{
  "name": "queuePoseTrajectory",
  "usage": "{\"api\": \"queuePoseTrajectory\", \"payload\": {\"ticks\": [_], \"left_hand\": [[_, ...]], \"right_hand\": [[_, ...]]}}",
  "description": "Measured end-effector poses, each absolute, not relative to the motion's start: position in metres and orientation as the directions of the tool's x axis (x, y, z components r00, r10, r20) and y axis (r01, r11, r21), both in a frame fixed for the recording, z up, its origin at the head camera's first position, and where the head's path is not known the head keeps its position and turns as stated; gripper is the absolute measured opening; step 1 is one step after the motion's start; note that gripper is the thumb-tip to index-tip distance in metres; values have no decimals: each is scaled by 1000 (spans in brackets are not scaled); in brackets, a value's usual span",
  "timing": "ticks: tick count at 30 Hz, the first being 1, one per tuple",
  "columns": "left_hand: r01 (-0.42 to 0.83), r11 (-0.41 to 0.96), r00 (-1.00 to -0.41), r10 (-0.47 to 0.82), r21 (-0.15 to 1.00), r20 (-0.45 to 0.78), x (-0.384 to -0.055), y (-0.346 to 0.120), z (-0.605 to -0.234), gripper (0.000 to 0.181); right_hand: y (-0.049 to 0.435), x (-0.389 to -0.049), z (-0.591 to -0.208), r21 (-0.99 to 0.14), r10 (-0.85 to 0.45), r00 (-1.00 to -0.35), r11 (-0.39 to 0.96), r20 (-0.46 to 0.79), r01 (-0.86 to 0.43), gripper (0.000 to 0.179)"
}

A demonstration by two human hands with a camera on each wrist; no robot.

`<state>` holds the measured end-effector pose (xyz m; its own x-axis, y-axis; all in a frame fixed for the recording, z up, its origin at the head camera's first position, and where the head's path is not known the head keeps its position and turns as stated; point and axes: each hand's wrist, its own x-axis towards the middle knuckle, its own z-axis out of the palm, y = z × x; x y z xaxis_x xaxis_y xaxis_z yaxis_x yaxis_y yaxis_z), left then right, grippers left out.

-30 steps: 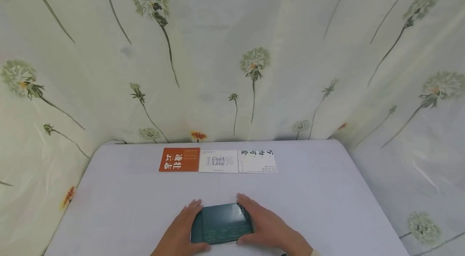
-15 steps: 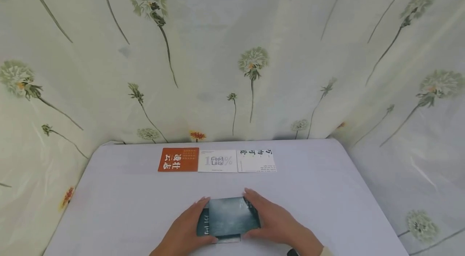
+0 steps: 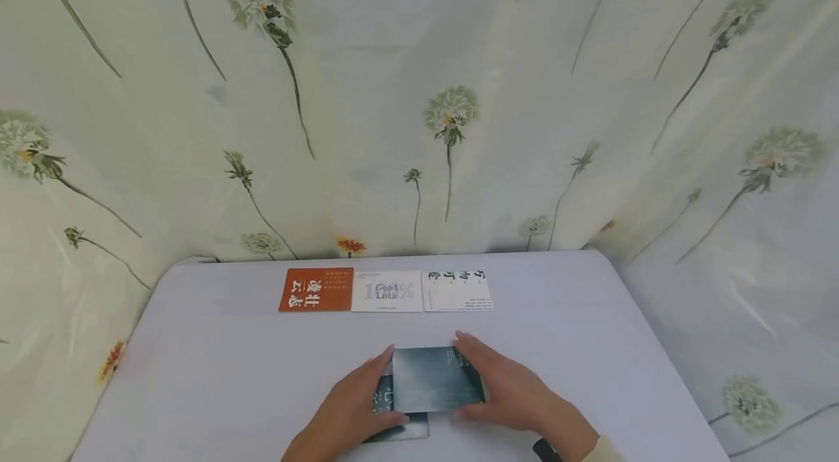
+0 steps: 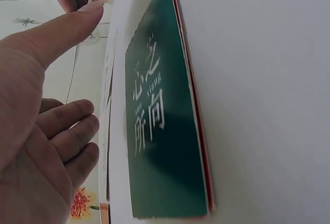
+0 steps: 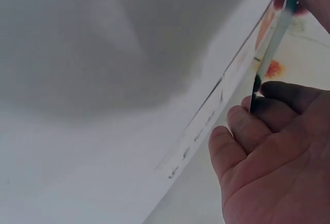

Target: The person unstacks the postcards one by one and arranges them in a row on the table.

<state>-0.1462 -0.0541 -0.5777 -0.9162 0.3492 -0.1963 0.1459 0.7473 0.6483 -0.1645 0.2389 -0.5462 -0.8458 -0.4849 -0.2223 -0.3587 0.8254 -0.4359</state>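
Between my two hands is a thin teal card (image 3: 435, 380), raised off the table. My left hand (image 3: 350, 400) grips its left edge, with the thumb at the near corner and fingertips at the far one. My right hand (image 3: 514, 393) pinches the right edge in the same way. Beneath and slightly left lies a stack of dark green cards (image 4: 165, 147) with white characters and a red layer along its edge; in the head view the raised card and left hand partly cover it. The right wrist view shows the held card (image 5: 270, 49) nearly edge-on.
Along the back of the white table (image 3: 229, 374) lie an orange card (image 3: 316, 290), a white "Good Luck" card (image 3: 387, 291) and a white card with dark characters (image 3: 458, 291), side by side. Behind them rises a dandelion-print curtain (image 3: 367, 119).
Both hands have moved right and away from me, lifting the teal card off the stack. The stack's characters and near edge have come into view underneath.
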Motion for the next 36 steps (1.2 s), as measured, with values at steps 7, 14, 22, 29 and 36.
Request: {"api": "queuePoseTrajectory", "payload": {"ticks": [7,14,22,29,36], "left_hand": [[158,735,-907,372,659,-198,-156,-38,-576,109],[177,727,-906,384,663,-178,-164,-27,-576,107],[203,748,-909,384,632,-163,-175,-11,-581,104],[254,737,-904,412,626,-118,-185,-2,-586,105],[270,738,-901,421,618,-109,-196,2,-596,106]], "right_hand": [[252,-170,-543,-411,-471,-858,837,-206,-361,107],[259,-176,-540,-378,-445,-874,856,-195,-352,109],[267,-182,-540,-345,-415,-885,879,-210,-330,107],[270,-192,-544,-345,-390,-887,891,-249,-295,104],[274,-204,-549,-356,-387,-887,889,-251,-287,102]]}}
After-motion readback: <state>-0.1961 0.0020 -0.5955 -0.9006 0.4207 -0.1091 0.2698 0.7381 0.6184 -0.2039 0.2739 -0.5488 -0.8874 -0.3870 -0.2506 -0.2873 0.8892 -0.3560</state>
